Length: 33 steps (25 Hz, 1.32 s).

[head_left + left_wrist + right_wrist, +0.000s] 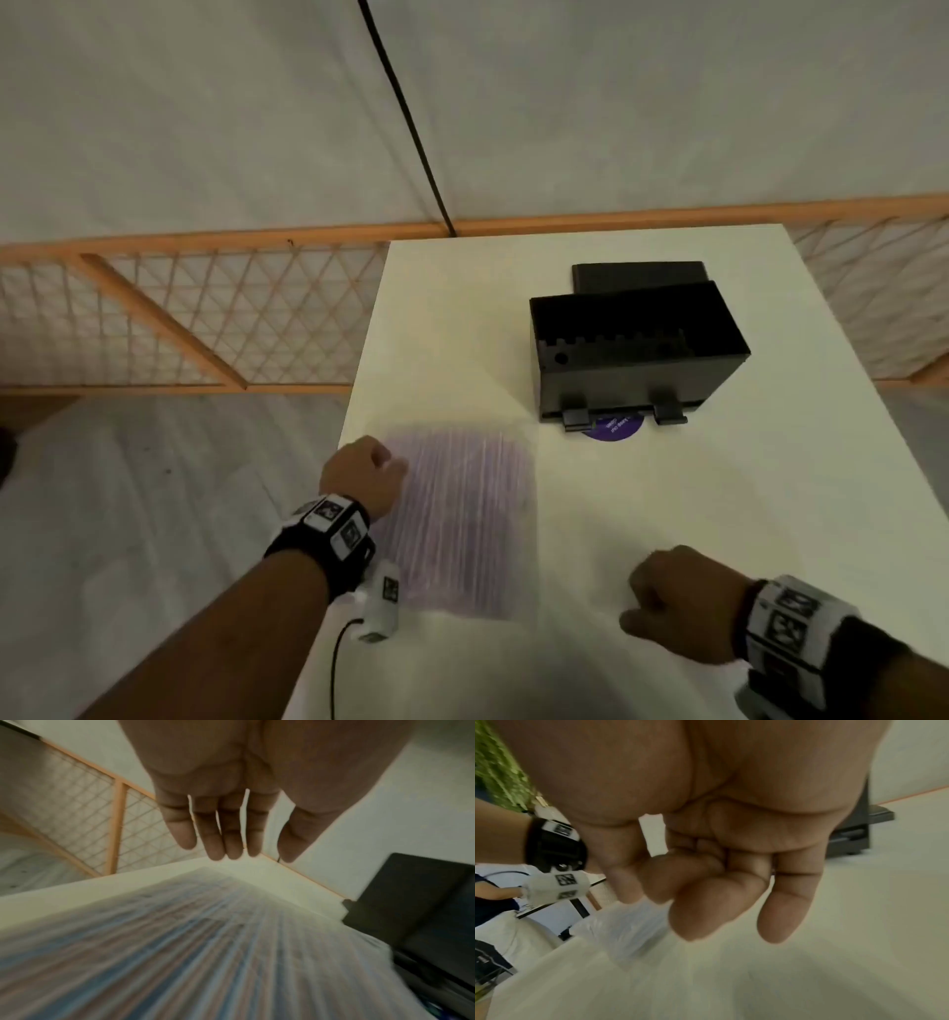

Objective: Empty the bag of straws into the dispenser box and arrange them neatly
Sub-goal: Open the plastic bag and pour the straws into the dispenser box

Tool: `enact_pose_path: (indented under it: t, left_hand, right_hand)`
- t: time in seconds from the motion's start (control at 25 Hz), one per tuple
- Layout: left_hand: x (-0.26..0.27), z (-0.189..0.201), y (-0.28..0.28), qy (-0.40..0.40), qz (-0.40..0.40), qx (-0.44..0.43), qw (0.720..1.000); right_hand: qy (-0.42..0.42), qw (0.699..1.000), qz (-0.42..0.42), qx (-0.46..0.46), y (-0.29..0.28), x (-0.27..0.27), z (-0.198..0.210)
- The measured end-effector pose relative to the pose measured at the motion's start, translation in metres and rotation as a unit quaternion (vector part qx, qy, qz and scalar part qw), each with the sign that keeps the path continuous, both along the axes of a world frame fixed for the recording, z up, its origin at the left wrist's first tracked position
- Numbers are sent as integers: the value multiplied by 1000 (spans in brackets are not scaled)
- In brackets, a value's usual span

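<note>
A clear bag of purple straws (462,519) lies flat on the white table (770,488), near its left edge. My left hand (362,480) hovers over the bag's left side; in the left wrist view its fingers (218,841) hang straight and relaxed above the straws (180,953), holding nothing. My right hand (678,601) sits to the right of the bag, apart from it, its fingers (706,912) loosely curled and empty. The black dispenser box (637,349) stands at the far right, with its lid (639,277) swung back and its inside dark.
A purple round sticker (613,429) shows under the box's front lip. A wooden lattice fence (179,318) runs behind and left of the table. A dark cable (411,128) slants down to the table's back edge. Another person (490,896) appears at the left of the right wrist view.
</note>
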<state>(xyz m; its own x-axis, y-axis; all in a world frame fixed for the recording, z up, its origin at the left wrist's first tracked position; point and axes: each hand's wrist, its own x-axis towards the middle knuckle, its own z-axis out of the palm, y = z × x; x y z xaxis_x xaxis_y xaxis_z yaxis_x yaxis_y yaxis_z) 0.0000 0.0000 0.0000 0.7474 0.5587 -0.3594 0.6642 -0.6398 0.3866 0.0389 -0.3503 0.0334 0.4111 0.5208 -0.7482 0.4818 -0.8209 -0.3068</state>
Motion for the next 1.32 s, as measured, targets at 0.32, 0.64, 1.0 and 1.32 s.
enact_pose_path:
  t: [0.32, 0.64, 1.0, 1.32]
  left_hand:
    - [47, -57, 72, 45, 182, -121, 975]
    - [51, -50, 77, -63, 81, -192, 976]
    - [45, -39, 77, -150, 147, -245, 947]
    - [47, -18, 41, -191, -13, -177, 965]
  right_hand:
    - [-66, 993, -22, 97, 156, 42, 8]
    - [-112, 983, -59, 135, 309, 91, -54]
    - [-24, 986, -65, 154, 278, 105, -46]
    - [-130, 962, -55, 233, 269, 99, -14]
